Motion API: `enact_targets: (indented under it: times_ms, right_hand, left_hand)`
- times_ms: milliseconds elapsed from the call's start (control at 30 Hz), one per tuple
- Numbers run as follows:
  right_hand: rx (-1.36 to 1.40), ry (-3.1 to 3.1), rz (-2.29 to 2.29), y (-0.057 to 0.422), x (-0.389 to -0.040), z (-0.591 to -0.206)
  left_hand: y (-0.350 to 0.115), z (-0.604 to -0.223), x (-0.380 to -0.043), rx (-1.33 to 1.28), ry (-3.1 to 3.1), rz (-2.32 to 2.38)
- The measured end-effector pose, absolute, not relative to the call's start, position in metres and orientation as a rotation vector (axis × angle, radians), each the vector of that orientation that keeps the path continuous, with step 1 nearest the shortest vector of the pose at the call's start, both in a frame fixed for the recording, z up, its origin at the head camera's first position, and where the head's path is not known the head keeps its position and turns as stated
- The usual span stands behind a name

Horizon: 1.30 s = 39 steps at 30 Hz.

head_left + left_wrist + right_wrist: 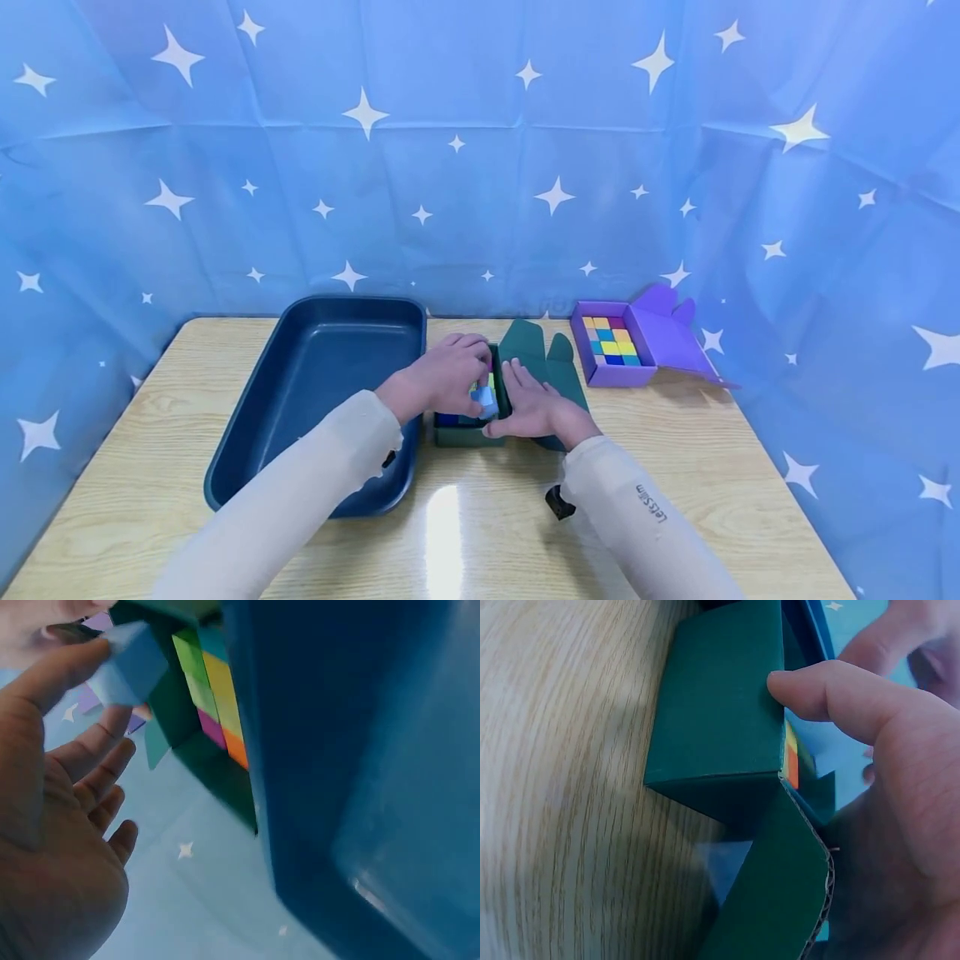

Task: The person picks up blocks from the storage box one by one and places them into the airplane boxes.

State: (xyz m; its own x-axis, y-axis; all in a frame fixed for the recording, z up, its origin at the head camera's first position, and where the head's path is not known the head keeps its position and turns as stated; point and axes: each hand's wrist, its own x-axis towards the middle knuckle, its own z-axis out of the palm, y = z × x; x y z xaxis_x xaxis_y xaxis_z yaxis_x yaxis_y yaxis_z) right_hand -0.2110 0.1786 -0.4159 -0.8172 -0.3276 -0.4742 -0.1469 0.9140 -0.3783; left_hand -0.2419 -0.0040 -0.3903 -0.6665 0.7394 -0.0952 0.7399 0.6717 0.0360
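Between thumb and fingertips my left hand [448,374] pinches a light blue cube [486,402], seen larger as the blue cube [135,664] in the left wrist view. It is held over an open green cardboard box [471,437] that contains several coloured cubes, among them a lime green cube [189,654] and an orange one [235,747]. My right hand [534,407] lies with straight fingers along the box's lid side. In the right wrist view, its thumb [802,690] touches the top edge of the box's green wall [720,697].
A large dark blue tray [315,400] stands left of the green box, close beside it. The green lid [573,387] is folded out to the right. Farther right, a purple box [621,377] holds several coloured cubes, its lid [667,333] open. All stand on a wooden table [675,475].
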Motion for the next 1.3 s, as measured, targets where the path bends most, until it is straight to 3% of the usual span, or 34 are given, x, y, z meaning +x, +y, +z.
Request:
enact_targets:
  times_ms: [900,1300]
  right_hand:
    - [-0.338,2.513,-0.451,0.179,-0.21,-0.414]
    - [-0.336,2.52,-0.446,0.18,-0.21,-0.414]
  left_hand:
    - [0.029,-0.416,-0.244,1.199,2.683,-0.524]
    - [0.028,-0.418,-0.245,1.183,2.701,-0.454]
